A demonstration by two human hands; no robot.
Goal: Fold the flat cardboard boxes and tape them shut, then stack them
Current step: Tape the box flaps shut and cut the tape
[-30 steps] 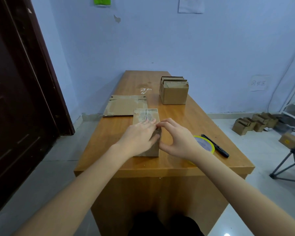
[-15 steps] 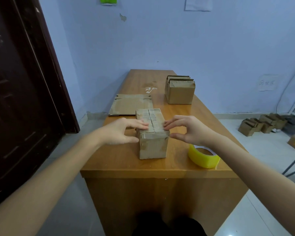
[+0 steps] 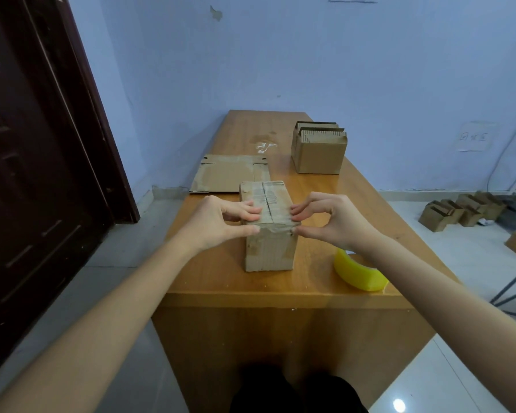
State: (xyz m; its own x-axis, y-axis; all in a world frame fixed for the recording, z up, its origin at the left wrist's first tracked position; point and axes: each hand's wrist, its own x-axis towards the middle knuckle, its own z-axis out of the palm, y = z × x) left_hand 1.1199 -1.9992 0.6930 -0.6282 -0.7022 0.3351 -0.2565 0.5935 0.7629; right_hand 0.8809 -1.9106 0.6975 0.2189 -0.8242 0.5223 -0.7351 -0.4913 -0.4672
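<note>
On the wooden bench (image 3: pixel 280 281) by a blue wall, the taped box (image 3: pixel 268 228) stands near the front edge. The left hand (image 3: pixel 218 222) and right hand (image 3: pixel 334 219) pinch its near top corners, thumbs below; pressing the tape evenly down both sides should seal it.

white paper sheet (image 3: pixel 474 136) taped on the blue wall, handwritten marks too blurred to read, faint printed lines on top of the closed brown cardboard box (image 3: pixel 267 201), illegible
</note>
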